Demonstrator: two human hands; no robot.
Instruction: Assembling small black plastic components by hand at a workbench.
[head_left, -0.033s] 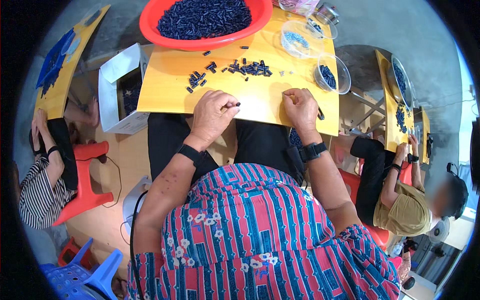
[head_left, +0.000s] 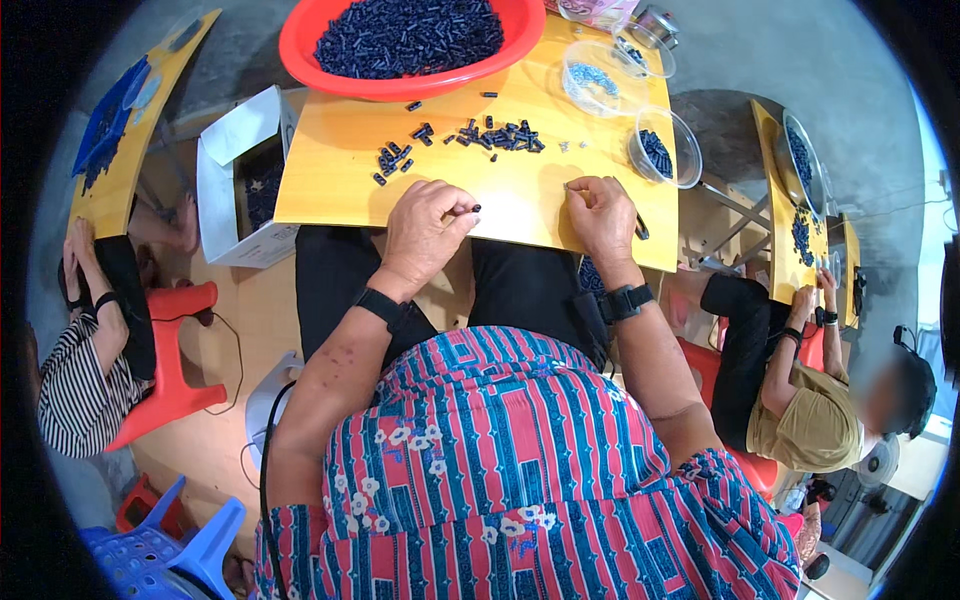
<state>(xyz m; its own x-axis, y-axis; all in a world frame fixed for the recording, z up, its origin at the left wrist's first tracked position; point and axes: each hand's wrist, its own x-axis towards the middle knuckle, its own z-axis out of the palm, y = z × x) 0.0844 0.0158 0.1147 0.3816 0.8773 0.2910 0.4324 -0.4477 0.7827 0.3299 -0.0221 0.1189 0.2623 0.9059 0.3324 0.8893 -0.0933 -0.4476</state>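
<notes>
At the near edge of the yellow table (head_left: 330, 195), my left hand (head_left: 425, 225) pinches a small black cylindrical piece (head_left: 475, 209) between thumb and fingertips. My right hand (head_left: 602, 215) is closed in a pinch farther right, over the same edge; whatever is between its fingertips is too small to name. A dark, slim object (head_left: 641, 229) shows beside its outer side, and I cannot tell whether the hand holds it. Beyond my hands lie loose black cylindrical pieces (head_left: 510, 136) in a scattered pile. A few tiny pale bits (head_left: 565, 146) lie to their right.
A red basin (head_left: 410, 88) heaped with black pieces stands at the back. Clear plastic tubs (head_left: 688, 150) with black pieces and small bluish parts (head_left: 592, 82) line the right side. A white carton (head_left: 215, 165) stands left of the table. People sit at tables on both sides.
</notes>
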